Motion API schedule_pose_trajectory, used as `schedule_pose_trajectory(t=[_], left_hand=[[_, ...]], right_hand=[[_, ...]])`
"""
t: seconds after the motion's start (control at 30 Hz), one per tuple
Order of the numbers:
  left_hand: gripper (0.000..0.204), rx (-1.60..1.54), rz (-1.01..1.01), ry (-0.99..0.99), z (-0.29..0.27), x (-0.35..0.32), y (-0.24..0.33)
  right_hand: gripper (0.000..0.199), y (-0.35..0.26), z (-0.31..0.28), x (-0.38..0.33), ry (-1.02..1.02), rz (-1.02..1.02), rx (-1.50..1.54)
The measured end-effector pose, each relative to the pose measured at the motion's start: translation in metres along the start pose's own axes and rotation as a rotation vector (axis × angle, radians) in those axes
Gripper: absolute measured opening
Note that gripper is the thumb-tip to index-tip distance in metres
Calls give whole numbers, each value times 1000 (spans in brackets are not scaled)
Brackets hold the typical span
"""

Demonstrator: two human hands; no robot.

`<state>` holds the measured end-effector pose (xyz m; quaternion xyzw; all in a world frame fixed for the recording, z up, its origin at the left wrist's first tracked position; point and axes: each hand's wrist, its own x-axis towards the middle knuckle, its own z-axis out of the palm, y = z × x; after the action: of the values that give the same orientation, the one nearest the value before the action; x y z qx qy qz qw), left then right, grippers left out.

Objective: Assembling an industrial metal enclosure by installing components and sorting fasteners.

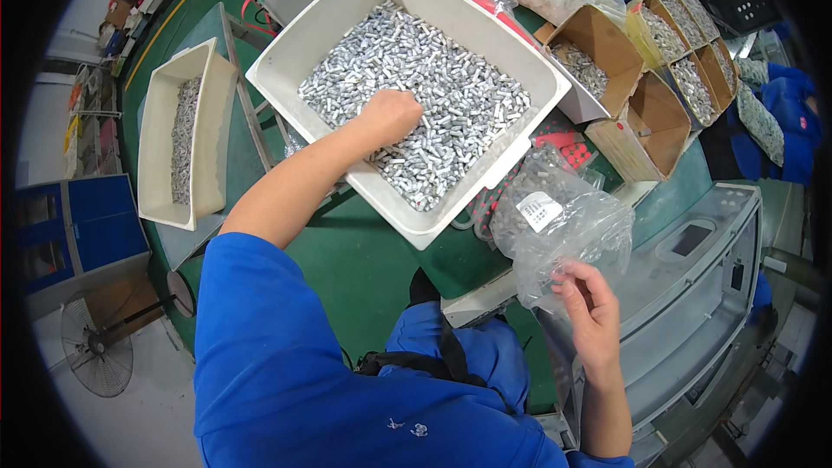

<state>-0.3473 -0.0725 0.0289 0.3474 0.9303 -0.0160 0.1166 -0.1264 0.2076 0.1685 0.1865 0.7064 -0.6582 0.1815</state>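
A large off-white plastic bin [520,160] holds a mass of small silvery cylindrical parts [451,95]. My left hand [390,117] is down among those parts with its fingers curled like a fist; the fingertips are hidden, so what they hold does not show. To the right of the bin sits a clear plastic bag [598,230] with a white label [538,211] and small pieces inside. The fingers and thumb of my right hand [589,303] pinch the near edge of this bag.
At left, a second off-white bin [208,134] with similar parts stands on a bench. Cardboard boxes [667,117] of small parts fill the far right. A grey machine housing [685,295] is at right, a fan [95,344] at lower left. Someone in blue [793,121] is at the far right.
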Motion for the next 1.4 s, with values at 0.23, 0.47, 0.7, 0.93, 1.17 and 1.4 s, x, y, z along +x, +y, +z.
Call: schedule_pose_trajectory(t=[0.23, 0.47, 0.7, 0.93, 1.17, 1.4], left_hand=[[17, -867, -411, -4, -21, -4, -12], [18, -1784, -525, -210, -30, -15, -6], [20, -2132, -355, -299, -44, -30, 17], [16, -2033, -146, -504, -88, -56, 107], [14, -2130, 39, -547, -95, -71, 163], [15, -2204, -44, -462, -89, -79, 174]], right_hand=[[25, -1, -1, -1, 5, 11, 14], [23, -6, 1, 2, -2, 46, -5], [21, -8, 3, 4, 80, -195, -101], [25, -27, 20, 0, 73, -415, -227], [19, -36, 27, 2, 22, -531, -390], [10, -27, 17, 0, 17, -476, -320]])
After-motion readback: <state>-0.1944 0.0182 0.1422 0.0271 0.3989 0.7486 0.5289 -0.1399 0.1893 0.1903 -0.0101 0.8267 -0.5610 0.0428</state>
